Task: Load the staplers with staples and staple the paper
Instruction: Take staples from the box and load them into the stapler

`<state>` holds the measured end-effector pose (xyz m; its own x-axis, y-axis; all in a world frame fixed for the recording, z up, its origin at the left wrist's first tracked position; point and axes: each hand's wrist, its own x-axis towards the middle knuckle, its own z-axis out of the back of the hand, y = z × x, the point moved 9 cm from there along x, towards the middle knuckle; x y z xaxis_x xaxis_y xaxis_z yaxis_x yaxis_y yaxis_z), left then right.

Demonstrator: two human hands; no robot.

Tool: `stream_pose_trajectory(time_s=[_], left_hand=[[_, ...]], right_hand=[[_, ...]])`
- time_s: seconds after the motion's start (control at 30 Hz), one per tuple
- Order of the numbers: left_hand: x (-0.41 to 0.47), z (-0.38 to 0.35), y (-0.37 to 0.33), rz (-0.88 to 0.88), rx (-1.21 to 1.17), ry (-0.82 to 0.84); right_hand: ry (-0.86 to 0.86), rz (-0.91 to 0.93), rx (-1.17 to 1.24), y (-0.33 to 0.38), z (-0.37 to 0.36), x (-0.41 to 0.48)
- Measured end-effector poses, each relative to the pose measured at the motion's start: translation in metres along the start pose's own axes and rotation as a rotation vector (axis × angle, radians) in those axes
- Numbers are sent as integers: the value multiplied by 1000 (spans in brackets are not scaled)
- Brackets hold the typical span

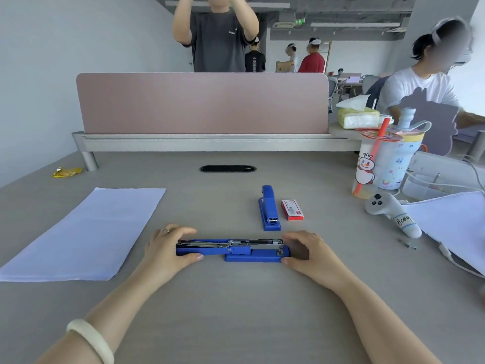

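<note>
Hands at either end of an open stapler (232, 249), blue, lying crosswise on the grey desk (236, 311) directly in front of me. Its top arm is swung out flat to my left, so the metal staple channel faces up. I take this as the position for loading, with the channel exposed and the body held steady.

My left hand (168, 245) holds the swung-out arm, with the thumb on the near edge and the fingers curled over the far edge. My right hand (307, 249) clasps the head end the same way, thumb near and fingers wrapped over the far side. Both wrists are low, and the forearms angle inward from the bottom corners.

I cannot tell whether staples already sit in the channel.

Beyond, a second blue stapler (269, 208) lies closed, just beside a red staple box (291, 210), both within reach for the next load. The sheets of white paper (86, 232) lie well apart at the left, not yet stapled as far as I can judge.
</note>
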<state>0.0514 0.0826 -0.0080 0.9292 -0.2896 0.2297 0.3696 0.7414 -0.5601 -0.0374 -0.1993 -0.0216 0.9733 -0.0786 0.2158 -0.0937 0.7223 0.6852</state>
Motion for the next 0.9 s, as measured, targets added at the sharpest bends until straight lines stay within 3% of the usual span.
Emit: stream_pose_trajectory(time_s=[0.17,0.27,0.4,0.9], left_hand=[[4,-14,-64,-181,-12,21],[13,-35,-87,-229,25,169],[19,-45,-82,-281,64,170],[18,-43,-79,-357,67,116]], right_hand=[[-80,107,149,21,6,-3],[-63,166,76,27,-2,2],[-40,192,-38,24,-14,5],[2,-1,122,17,-2,0]])
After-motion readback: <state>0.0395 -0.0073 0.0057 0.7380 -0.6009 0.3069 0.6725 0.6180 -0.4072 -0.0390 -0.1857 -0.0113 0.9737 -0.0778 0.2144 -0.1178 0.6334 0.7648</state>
